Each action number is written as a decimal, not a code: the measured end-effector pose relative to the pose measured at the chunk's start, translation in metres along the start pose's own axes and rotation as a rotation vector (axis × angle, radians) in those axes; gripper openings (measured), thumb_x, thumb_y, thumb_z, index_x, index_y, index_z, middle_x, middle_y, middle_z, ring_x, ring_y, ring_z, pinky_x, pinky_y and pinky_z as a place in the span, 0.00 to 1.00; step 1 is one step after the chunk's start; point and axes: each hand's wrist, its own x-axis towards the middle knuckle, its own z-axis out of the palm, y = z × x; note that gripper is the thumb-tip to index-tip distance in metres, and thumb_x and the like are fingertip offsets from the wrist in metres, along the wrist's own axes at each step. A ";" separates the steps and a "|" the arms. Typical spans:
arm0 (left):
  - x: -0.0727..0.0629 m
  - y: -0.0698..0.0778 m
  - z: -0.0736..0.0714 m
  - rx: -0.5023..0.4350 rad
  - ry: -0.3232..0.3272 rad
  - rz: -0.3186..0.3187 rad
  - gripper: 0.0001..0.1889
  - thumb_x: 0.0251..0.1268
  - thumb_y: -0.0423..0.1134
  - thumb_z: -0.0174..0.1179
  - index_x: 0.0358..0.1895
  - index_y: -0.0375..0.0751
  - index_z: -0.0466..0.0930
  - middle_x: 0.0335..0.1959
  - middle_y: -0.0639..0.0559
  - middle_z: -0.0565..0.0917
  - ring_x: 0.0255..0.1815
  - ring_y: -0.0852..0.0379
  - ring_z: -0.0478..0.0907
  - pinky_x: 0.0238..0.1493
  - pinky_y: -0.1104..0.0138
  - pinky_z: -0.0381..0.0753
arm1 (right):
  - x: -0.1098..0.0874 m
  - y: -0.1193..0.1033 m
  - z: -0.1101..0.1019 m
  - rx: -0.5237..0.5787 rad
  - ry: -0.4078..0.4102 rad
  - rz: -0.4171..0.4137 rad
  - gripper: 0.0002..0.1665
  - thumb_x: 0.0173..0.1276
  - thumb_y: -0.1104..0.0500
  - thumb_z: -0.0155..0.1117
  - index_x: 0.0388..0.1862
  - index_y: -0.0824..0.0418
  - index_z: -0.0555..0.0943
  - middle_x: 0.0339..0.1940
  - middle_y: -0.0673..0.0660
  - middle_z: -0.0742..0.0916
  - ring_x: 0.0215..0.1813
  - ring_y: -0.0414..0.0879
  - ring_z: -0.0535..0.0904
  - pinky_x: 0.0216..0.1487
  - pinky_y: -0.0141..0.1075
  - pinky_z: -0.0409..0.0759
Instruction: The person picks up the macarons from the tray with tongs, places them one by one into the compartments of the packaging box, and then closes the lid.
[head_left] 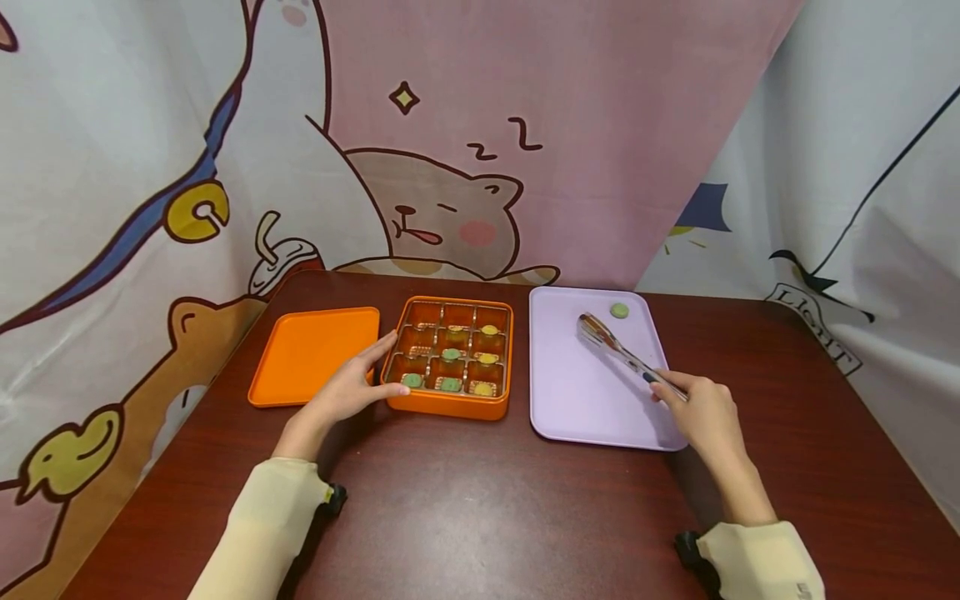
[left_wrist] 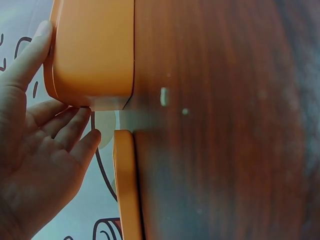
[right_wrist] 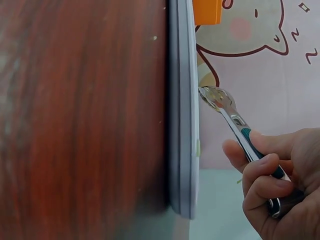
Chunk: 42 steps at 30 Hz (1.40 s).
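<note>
My left hand (head_left: 348,388) rests against the near left corner of an orange box (head_left: 450,404), thumb at the front rim and fingers extended along the left side. Inside the box a clear divided insert (head_left: 408,364) holds several small green pieces (head_left: 450,384) and yellow pieces (head_left: 489,330); some compartments show no piece. My right hand (head_left: 705,417) grips metal tongs (head_left: 633,360) by the handle, fingers curled round it in the right wrist view. The tongs' head (right_wrist: 217,98) overlaps the upper middle of a lilac tray (head_left: 577,400). A round green piece (head_left: 618,310) lies near the tray's far right corner.
An orange lid (head_left: 311,358) lies flat on the dark wooden table (head_left: 480,517), left of the box and partly behind my left hand. A printed cloth (head_left: 585,167) with cartoon animals hangs along the table's back and sides.
</note>
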 end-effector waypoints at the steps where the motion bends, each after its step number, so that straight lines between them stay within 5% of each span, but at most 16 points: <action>1: 0.000 0.000 0.000 0.000 0.000 0.000 0.50 0.61 0.51 0.70 0.81 0.44 0.49 0.83 0.47 0.50 0.82 0.38 0.48 0.77 0.39 0.52 | 0.000 -0.001 0.000 0.006 0.000 -0.003 0.18 0.71 0.56 0.65 0.54 0.65 0.85 0.34 0.65 0.90 0.27 0.50 0.69 0.24 0.36 0.61; 24: 0.000 -0.001 -0.001 0.005 0.000 0.010 0.51 0.61 0.51 0.69 0.81 0.43 0.48 0.83 0.46 0.50 0.82 0.38 0.48 0.77 0.39 0.52 | 0.004 -0.046 0.007 0.083 0.025 -0.126 0.15 0.70 0.58 0.66 0.52 0.61 0.87 0.29 0.58 0.91 0.25 0.47 0.66 0.25 0.35 0.60; 37: 0.000 0.000 -0.001 0.007 -0.005 0.015 0.51 0.61 0.51 0.69 0.81 0.42 0.48 0.83 0.45 0.50 0.82 0.38 0.48 0.77 0.39 0.52 | 0.003 -0.079 0.021 0.134 0.007 -0.191 0.13 0.68 0.58 0.67 0.50 0.59 0.88 0.27 0.54 0.92 0.35 0.53 0.83 0.33 0.40 0.72; 42: 0.000 -0.001 -0.001 0.006 -0.005 0.018 0.50 0.62 0.50 0.69 0.81 0.42 0.48 0.83 0.45 0.50 0.82 0.38 0.48 0.77 0.39 0.52 | 0.003 -0.094 0.027 0.170 -0.004 -0.224 0.12 0.68 0.58 0.67 0.49 0.58 0.89 0.26 0.53 0.91 0.33 0.52 0.82 0.32 0.41 0.72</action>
